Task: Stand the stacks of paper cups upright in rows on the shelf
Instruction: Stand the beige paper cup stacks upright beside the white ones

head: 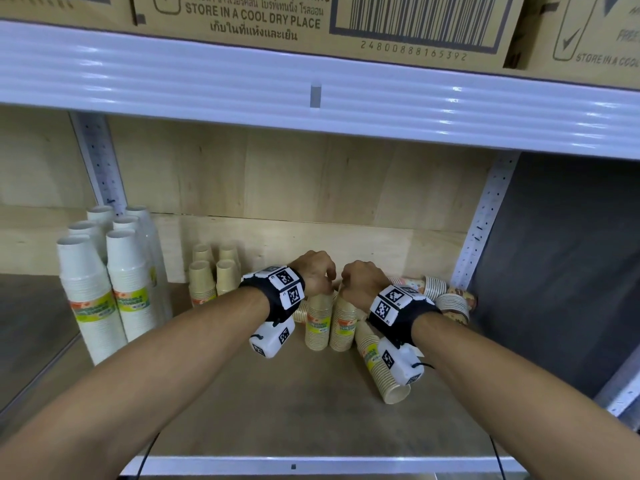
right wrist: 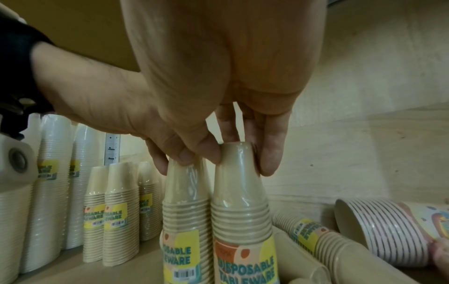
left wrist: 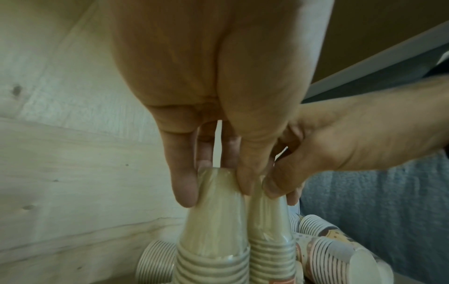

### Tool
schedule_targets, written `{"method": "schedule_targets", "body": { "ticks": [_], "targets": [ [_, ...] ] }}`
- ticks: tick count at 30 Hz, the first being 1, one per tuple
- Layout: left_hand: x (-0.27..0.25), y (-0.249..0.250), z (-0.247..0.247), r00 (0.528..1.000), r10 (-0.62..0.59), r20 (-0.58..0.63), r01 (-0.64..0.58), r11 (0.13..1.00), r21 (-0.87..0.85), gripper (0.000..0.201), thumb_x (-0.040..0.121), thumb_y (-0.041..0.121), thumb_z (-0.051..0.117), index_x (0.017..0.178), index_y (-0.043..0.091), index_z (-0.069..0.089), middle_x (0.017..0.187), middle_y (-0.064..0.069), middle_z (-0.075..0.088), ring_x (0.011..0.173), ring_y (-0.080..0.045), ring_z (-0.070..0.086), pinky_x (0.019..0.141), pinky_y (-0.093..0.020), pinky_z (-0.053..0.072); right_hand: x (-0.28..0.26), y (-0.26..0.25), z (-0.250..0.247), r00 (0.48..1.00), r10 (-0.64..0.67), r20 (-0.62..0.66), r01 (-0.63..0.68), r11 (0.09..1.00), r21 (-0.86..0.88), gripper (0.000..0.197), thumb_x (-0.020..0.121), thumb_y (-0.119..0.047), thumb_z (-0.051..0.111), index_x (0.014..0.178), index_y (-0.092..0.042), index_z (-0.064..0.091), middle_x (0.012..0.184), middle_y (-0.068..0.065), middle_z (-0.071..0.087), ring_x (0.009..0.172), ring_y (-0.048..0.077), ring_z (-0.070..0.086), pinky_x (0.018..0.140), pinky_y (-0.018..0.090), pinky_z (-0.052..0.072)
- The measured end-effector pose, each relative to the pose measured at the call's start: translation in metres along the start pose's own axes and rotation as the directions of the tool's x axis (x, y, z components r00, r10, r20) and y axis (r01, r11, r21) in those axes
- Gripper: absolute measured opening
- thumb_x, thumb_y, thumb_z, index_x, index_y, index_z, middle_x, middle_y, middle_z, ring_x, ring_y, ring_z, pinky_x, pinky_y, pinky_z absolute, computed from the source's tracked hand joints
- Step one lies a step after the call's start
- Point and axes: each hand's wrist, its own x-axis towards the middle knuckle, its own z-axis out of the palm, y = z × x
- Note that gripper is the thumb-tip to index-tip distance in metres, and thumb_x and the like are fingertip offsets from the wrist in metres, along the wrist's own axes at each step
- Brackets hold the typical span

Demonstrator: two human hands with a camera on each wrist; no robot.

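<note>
Two plastic-wrapped tan cup stacks stand upright side by side mid-shelf. My left hand [head: 320, 277] [left wrist: 216, 180] pinches the top of the left tan stack [head: 317, 323] [left wrist: 213, 230] [right wrist: 185, 201]. My right hand [head: 358, 284] [right wrist: 239, 153] pinches the top of the right tan stack [head: 343, 327] [right wrist: 240, 201] [left wrist: 269, 230]. Another tan stack [head: 379, 365] [right wrist: 316, 236] lies on its side under my right wrist. Patterned cup stacks [head: 446, 299] [right wrist: 388, 230] [left wrist: 328, 247] lie tipped over at the right.
Tall white cup stacks [head: 104, 289] [right wrist: 48, 192] stand in rows at the left, with short tan stacks [head: 207, 275] [right wrist: 109, 211] upright beside them. The wooden shelf board [head: 277, 403] has a metal front lip. Cardboard boxes [head: 242, 19] sit on the shelf above.
</note>
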Motion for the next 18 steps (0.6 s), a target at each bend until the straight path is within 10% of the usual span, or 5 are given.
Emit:
{"method": "schedule_targets", "body": {
  "ticks": [7,12,18],
  "targets": [
    [-0.010,0.001,-0.023,0.990,-0.083,0.117,0.075,0.995,0.070,0.039,0.083,0.016,0.072,0.122,0.013,0.067,0.122,-0.004,0.063,0.101,-0.020,0.063,0.074,-0.024,0.051,0.003,-0.002,-0.007,1.000,0.013,0.019,-0.014,0.999,0.032,0.020,0.073,-0.023,0.065,0.090,-0.014,0.062,0.096,0.006,0.062,0.083,0.023,0.058,0.061,0.025,0.042],
    [-0.024,-0.009,-0.041,0.961,-0.152,0.230,0.132,0.986,0.097,0.033,0.086,0.008,0.070,0.119,0.009,0.068,0.102,-0.004,0.062,0.063,-0.011,0.056,0.060,-0.023,0.054,0.004,-0.021,-0.018,0.999,0.020,0.035,-0.021,0.999,0.032,0.017,0.069,-0.024,0.068,0.076,-0.014,0.056,0.082,0.004,0.058,0.073,0.020,0.056,0.049,0.021,0.035],
    [-0.047,-0.031,-0.062,0.930,-0.269,0.252,0.235,0.959,0.157,0.024,0.084,0.006,0.070,0.108,0.003,0.070,0.088,-0.003,0.063,0.059,-0.009,0.055,0.064,-0.022,0.056,0.005,-0.059,-0.029,0.992,0.017,0.126,-0.021,0.999,0.028,0.029,0.074,-0.013,0.068,0.060,-0.010,0.043,0.060,0.001,0.042,0.049,0.014,0.041,0.040,0.018,0.027]
  ]
}}
